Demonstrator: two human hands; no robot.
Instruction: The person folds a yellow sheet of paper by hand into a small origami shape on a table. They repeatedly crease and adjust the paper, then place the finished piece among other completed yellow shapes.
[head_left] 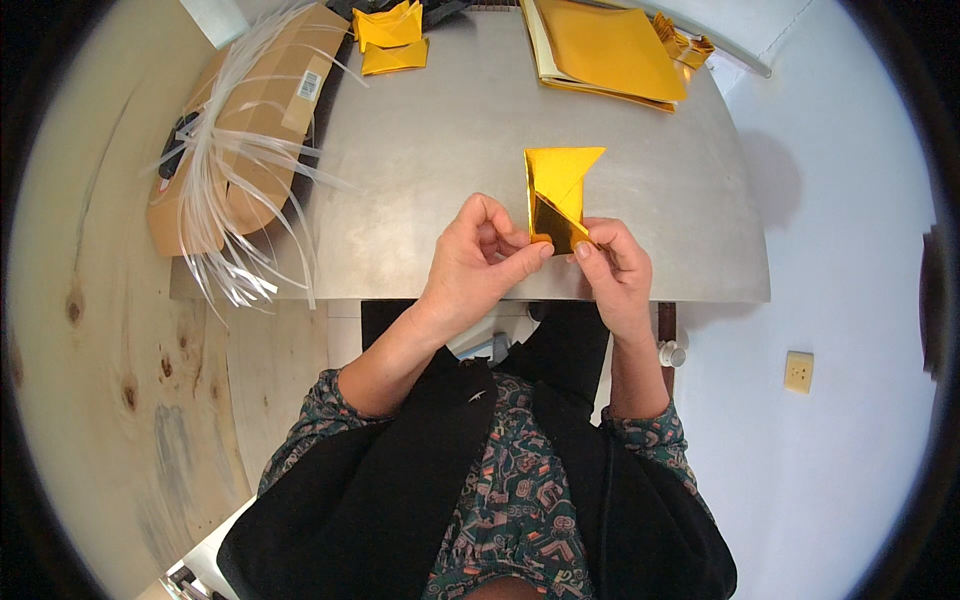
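Observation:
Between my two hands is a folded sheet of gold foil paper (558, 175), held over the near part of the metal table. Its upper end has a slanted point, and a flap lies diagonally across its lower half. My left hand (480, 255) pinches the lower left corner between thumb and fingers. At the lower right, my right hand (617, 268) grips the edge of the flap with thumb and forefinger. The inside of the lower fold looks dark.
The grey metal table (440, 150) bears a stack of gold paper (610, 55) at the far right, with pleated gold pieces (683, 42) beside it. Folded gold pieces (392, 50) lie at the far left. A cardboard box (290, 125) draped with white plastic strips (215, 140) stands left.

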